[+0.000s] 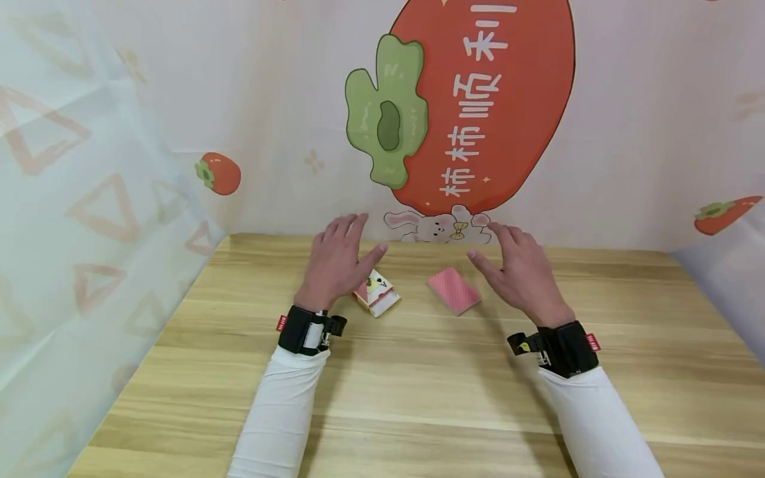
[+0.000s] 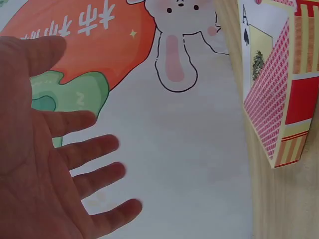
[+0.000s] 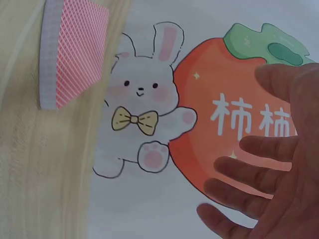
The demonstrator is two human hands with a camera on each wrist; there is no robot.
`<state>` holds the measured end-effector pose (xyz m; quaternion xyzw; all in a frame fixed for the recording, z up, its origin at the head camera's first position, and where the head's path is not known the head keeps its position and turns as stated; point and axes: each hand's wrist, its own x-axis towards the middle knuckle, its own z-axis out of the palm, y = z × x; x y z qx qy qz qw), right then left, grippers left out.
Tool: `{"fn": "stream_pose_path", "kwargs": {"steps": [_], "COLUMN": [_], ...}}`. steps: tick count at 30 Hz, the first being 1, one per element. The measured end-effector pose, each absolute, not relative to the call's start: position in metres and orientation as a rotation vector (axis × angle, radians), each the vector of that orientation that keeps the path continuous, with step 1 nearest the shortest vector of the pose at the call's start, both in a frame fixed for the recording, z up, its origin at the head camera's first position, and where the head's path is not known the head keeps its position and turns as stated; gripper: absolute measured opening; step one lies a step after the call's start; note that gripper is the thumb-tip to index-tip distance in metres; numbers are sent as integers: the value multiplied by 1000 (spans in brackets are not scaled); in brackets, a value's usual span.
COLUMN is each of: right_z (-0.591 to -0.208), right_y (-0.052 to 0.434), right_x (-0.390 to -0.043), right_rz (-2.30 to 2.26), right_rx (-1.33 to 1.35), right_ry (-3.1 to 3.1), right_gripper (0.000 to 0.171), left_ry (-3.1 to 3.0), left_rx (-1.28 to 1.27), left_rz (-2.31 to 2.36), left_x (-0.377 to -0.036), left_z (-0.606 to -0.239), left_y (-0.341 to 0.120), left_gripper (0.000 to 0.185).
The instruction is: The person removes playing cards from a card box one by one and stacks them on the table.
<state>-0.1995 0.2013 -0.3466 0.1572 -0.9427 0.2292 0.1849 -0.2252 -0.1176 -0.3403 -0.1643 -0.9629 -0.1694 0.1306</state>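
A card box [image 1: 379, 297] lies on the wooden table, red and white, with an ace of spades printed on its face. In the left wrist view the card box [image 2: 271, 94] shows red and yellow striped sides. My left hand [image 1: 337, 259] hovers over its left side with fingers spread, partly covering it in the head view. To the right lies a stack of playing cards [image 1: 454, 291], red-patterned back up. The right wrist view shows the card stack [image 3: 79, 52] with its white edge. My right hand [image 1: 522, 272] is just right of the stack, fingers extended, holding nothing.
The table [image 1: 406, 398] ends at the back against a white cloth [image 1: 269, 133] printed with a large red persimmon [image 1: 514, 99] and a rabbit [image 1: 439, 228]. Another hanging cloth [image 1: 72, 199] borders the left side. Each wrist wears a black strap with a small camera.
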Motion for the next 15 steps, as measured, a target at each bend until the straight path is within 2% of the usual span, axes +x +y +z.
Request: {"fn": "stream_pose_path", "kwargs": {"steps": [8,11,15], "right_z": [-353,-357,-367], "right_y": [189,179,163], "right_x": [-202,-201,-199], "right_rz": [766,814,884], "right_rx": [503,523,579], "right_ry": [-2693,-2749,-2784], "right_gripper": [48,45,41], "left_ry": [-2886,-2941,-3060], "left_rx": [-545,-579,-629], "left_rz": [-458,-443,-375], "left_x": [-229,-231,-230], "left_z": [-345,-347,-354], "left_y": [-116,-116,-115], "left_gripper": [49,52,66]}}
